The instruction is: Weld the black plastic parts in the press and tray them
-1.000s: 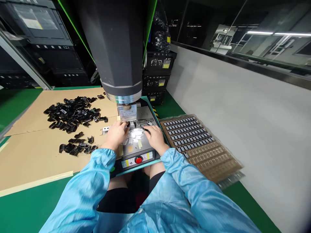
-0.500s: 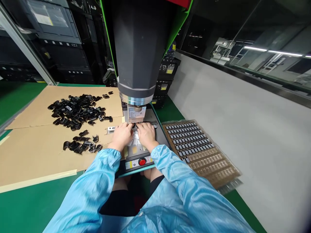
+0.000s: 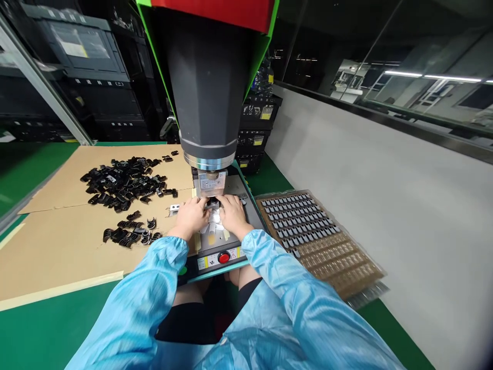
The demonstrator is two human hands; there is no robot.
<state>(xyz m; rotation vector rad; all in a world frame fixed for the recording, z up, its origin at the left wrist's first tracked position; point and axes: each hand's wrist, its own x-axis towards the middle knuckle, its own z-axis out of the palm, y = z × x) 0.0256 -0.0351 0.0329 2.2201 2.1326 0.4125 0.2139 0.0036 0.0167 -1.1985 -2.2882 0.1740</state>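
Note:
My left hand (image 3: pixel 192 215) and my right hand (image 3: pixel 233 213) rest on the metal fixture (image 3: pixel 213 218) of a bench press. Their fingers are bent inward, and the fingertips meet at a small black part (image 3: pixel 212 202) seated between them. Most of that part is hidden by the fingers. Directly above the fingertips sits the press's metal head block (image 3: pixel 211 182), with a label on its front. It hangs from the dark press column (image 3: pixel 206 97). Whether block and part touch, I cannot tell.
Left, loose black curved clips (image 3: pixel 123 182) lie heaped on cardboard (image 3: pixel 69 257), with a smaller group nearer me. Right, a clear plastic tray (image 3: pixel 327 267) holds rows of grey parts. A red button (image 3: pixel 224 257) and a green button (image 3: pixel 183 271) sit on the press's front edge.
My view has shifted slightly, so the press appears lower and further left. The fingertips have drawn a little apart, showing more of the black part. Both hands remain at the fixture.

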